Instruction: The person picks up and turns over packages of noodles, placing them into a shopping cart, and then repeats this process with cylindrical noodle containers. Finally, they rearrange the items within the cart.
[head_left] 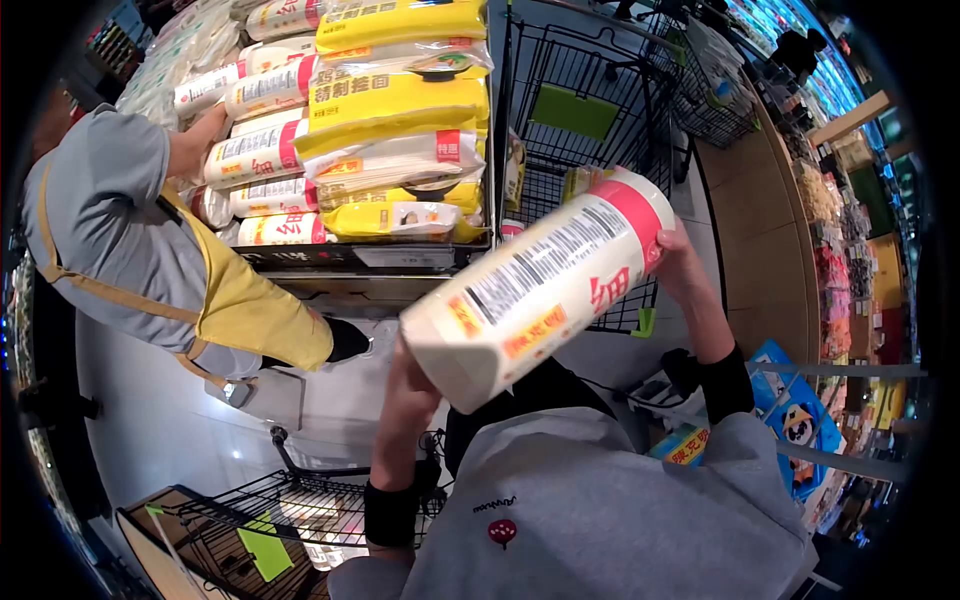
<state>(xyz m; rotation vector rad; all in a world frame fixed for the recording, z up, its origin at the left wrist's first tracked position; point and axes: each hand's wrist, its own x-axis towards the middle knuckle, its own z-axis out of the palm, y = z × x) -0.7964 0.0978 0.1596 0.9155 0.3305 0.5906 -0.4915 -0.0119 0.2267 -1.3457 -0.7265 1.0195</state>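
Pale, glossy flooring lies partly behind a white, red-banded cylindrical package; right hand fingers grip its banded end; left hand fingers are mostly hidden, grip unclear.

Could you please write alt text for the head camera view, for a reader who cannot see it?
A person's left hand and right hand hold a tilted white package with a red band. Beyond are stacked yellow and white packages; another person in a yellow apron reaches toward them, beside a shopping display.

Package before cart, packs left (on stand)
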